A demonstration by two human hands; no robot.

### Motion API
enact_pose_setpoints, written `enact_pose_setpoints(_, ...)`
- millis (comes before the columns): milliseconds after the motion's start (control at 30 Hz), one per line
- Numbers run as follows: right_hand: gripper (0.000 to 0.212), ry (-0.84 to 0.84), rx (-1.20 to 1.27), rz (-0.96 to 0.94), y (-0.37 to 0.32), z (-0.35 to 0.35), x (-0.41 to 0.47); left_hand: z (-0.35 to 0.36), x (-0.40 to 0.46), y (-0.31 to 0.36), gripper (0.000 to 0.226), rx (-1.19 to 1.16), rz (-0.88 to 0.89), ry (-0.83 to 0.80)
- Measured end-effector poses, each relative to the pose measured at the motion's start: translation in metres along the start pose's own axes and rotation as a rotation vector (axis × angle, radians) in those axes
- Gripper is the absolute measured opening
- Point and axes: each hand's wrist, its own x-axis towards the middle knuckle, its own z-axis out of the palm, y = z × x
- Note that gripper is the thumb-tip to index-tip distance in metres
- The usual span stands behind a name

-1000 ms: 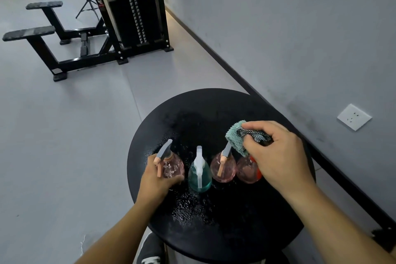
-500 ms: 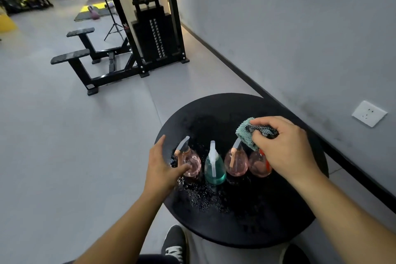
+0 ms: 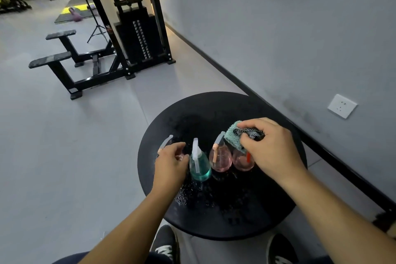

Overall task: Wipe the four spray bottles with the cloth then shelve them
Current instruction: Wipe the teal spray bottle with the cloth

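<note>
cloth (image 3: pixel 235 138) in right hand (image 3: pixel 272 148) over bottles (image 3: pixel 220 156)

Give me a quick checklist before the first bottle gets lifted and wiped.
1. Cloth in hand: ok. The right hand grips the cloth above the rightmost pink bottle.
2. Grip on the first bottle: cannot tell. The left hand covers the leftmost bottle; only its nozzle shows.
3. All four bottles upright in a row on the table: ok for the teal bottle and middle pink bottle; the leftmost is mostly hidden.
4. Dry surface: not ok. Water droplets lie in front of the bottles.
5. Shelf location: cannot tell.
</note>
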Motion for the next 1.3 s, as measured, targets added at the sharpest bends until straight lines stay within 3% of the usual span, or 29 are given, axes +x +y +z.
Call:
enact_pose_setpoints(133, 0.026, 0.015, -0.003, 0.003, 0.004, -0.001, 0.007, 0.016, 0.011, -0.011, 0.033, -0.073, -0.069, -0.182)
enact_pose_setpoints(300, 0.026, 0.010, -0.021, 0.011, 0.007, 0.004, 0.013, 0.029, 0.024, -0.023, 0.063, -0.217, -0.117, -0.341)
enact_pose_setpoints(400, 0.026, 0.013, -0.018, 0.014, 0.007, 0.004, 0.014, 0.031, 0.028, -0.024, 0.054, -0.265, -0.110, -0.408)
enact_pose_setpoints(600, 0.026, 0.008, -0.028, 0.018, 0.008, 0.004, 0.015, 0.040, 0.030, -0.037, 0.025, -0.252, -0.119, -0.297)
enact_pose_setpoints(767, 0.026, 0.009, -0.031, 0.016, 0.006, 0.006, 0.016, 0.040, 0.023, -0.041, 0.037, -0.292, -0.131, -0.231)
enact_pose_setpoints(1000, 0.026, 0.003, -0.031, 0.018, 0.005, 0.007, 0.015, 0.034, 0.017, -0.048, 0.027, -0.292, -0.107, -0.308)
enact_pose_setpoints(1300, 0.027, 0.011, -0.028, 0.012, 0.004, 0.006, 0.015, 0.026, 0.005, -0.050, 0.032, -0.223, -0.109, -0.195)
